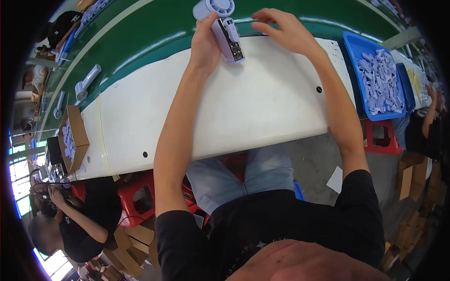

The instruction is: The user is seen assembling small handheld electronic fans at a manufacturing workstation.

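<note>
My left hand (206, 47) is closed round a pale lavender handheld fan (228, 45), held tilted over the far edge of the white table. Its round slotted head points away from me. The handle's face is uncovered, so a dark circuit board shows, and a small pale plastic piece lies against the upper part of the handle. To the right, apart from the fan, my right hand (286, 33) hovers with fingers bent and spread from the thumb. Nothing shows between them.
A blue tray (350, 70) of small pale plastic parts stands at right. At left is a cardboard box (80, 136) of similar parts. More fans (87, 83) lie on the green conveyor belt (154, 21) beyond the white table (262, 103). A co-worker (79, 225) sits at left.
</note>
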The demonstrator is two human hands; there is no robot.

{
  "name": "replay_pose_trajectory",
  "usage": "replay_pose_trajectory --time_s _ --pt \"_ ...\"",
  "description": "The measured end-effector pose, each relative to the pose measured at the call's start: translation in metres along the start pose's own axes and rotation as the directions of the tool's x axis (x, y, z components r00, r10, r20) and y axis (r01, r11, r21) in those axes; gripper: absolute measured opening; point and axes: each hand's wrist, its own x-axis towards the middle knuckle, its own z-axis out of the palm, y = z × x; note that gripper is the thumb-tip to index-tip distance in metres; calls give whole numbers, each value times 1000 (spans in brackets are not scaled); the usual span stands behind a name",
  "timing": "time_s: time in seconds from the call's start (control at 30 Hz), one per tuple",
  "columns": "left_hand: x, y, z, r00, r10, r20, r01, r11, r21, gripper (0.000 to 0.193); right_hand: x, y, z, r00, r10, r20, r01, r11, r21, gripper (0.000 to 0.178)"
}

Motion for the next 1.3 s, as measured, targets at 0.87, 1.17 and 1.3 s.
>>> replay_pose_trajectory --time_s 0.87,1.17,1.3 --pt "0 1 68 962 251 -104 -187 891 414 48 -76 -40 -34 804 244 -542 -350 931 -101 15" --pt "10 -10 71 991 89 -98 -52 944 324 45 -89 51 -71 917 226 -330 -389 695 -604 18" --pt "8 -13 63 984 98 -149 -39 932 360 44 -88 53 -62 926 230 -301 -345 838 -422 17"
